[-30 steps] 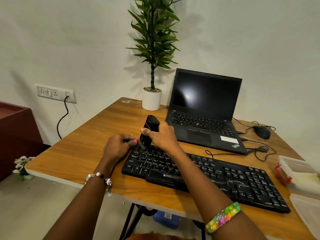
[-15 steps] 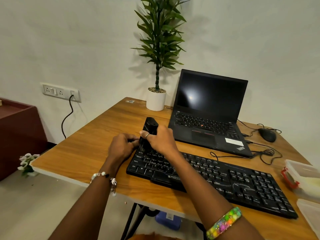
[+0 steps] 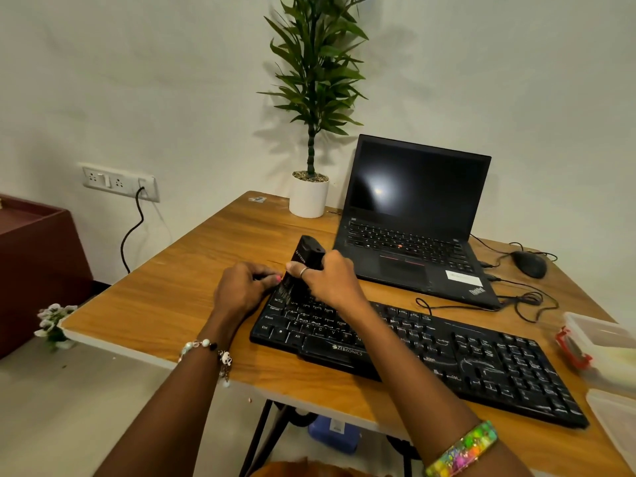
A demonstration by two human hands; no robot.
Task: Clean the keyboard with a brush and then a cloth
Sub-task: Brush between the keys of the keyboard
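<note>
A black Zebronics keyboard lies slantwise on the wooden table, dusty marks on its keys. My right hand grips a black brush held upright, its bristles down on the keyboard's far left corner. My left hand rests at that same corner, fingers curled against the keyboard's left edge beside the bristles. No cloth can be made out.
An open black laptop stands behind the keyboard, with a mouse and loose cables to its right. A potted plant sits at the back. Clear plastic containers occupy the right edge. A dark red cabinet stands left.
The brush has stayed on the keyboard's far left corner, with only small strokes. My left hand remains at the keyboard's edge. The camera view has shifted slightly left.
</note>
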